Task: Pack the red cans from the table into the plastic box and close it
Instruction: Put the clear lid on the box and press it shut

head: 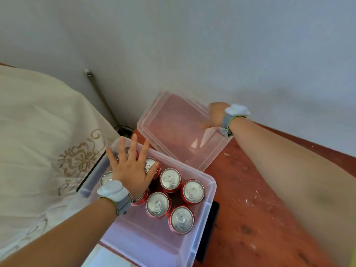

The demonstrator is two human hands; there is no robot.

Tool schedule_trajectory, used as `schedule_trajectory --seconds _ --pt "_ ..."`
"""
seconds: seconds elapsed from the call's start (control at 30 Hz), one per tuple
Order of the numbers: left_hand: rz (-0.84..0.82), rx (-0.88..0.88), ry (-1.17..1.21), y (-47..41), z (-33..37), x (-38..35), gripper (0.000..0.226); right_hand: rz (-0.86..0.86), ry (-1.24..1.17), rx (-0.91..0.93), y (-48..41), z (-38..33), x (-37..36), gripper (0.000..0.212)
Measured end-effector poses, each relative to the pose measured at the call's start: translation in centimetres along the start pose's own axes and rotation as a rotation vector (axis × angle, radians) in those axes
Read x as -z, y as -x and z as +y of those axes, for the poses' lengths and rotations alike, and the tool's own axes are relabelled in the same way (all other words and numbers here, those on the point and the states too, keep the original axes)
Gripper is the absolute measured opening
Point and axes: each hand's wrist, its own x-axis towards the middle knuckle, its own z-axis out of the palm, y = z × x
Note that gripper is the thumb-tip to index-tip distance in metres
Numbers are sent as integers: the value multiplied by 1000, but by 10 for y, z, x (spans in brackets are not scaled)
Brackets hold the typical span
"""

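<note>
Lid [179,128] tilted, blurred; right hand [214,115] grips its edge, fingers hidden. Left hand [131,168] splayed flat, covering cans [170,179].

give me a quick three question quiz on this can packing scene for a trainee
1. True or false: the lid is already seated on the plastic box.
2. Which hand is gripping the lid? A) left hand B) right hand C) neither
3. Fill in: the left hand is spread flat, fingers open, over the tops of the red ____ inside the box.

Key
1. False: the lid is tilted up behind the box, which is open.
2. B: the right hand grips the lid's right edge.
3. cans: several stand upright in the box, and none is seen on the red table.
</note>
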Motion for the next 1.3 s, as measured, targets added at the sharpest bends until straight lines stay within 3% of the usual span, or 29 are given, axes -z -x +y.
schedule_trajectory --seconds 0.03,0.07,0.1,0.17,0.27,0.33,0.4,0.47,0.53,0.6,0.67,0.73,0.87,0.93,1.0,1.13,1.3 --pt "-10 3 8 0 0 2 70 64 -10 71 14 -10 13 39" --pt "-29 7 17 0 0 4 70 99 -25 131 29 -22 26 28" --pt "-53 7 27 -1 1 8 71 129 -31 193 44 -35 39 29" --pt "-28 16 125 0 1 13 72 163 16 273 76 -63 58 13" --pt "131 118 815 5 -17 34 63 200 167 364 131 -101 71 17" --pt "255 281 1242 11 -40 50 44 121 251 440 168 -122 65 19" --pt "294 496 1434 14 -57 62 36 -27 238 521 190 -133 52 28" --pt "407 687 1528 21 -75 75 51 -86 213 573 213 -146 33 32" --pt "469 791 1477 27 -95 82 57 -27 231 610 228 -156 10 31" --pt "373 757 1354 29 -113 77 45 14 232 666 238 -162 -15 32" --pt "182 642 1186 30 -124 71 34 -31 223 743 241 -167 -37 35" --pt "-16 455 983 32 -128 65 43 -53 172 775 234 -171 -49 37" --pt "-226 228 714 41 -126 44 53 193 50 564 180 -170 -47 46" --pt "-213 181 629 46 -126 34 54 170 -3 351 152 -166 -48 69" --pt "-171 166 611 48 -128 30 51 112 -89 240 133 -169 -60 78" --pt "-99 129 639 53 -128 32 37 248 46 179 131 -174 -93 78" --pt "-94 156 633 74 -117 23 49 369 93 199 136 -162 -113 80"
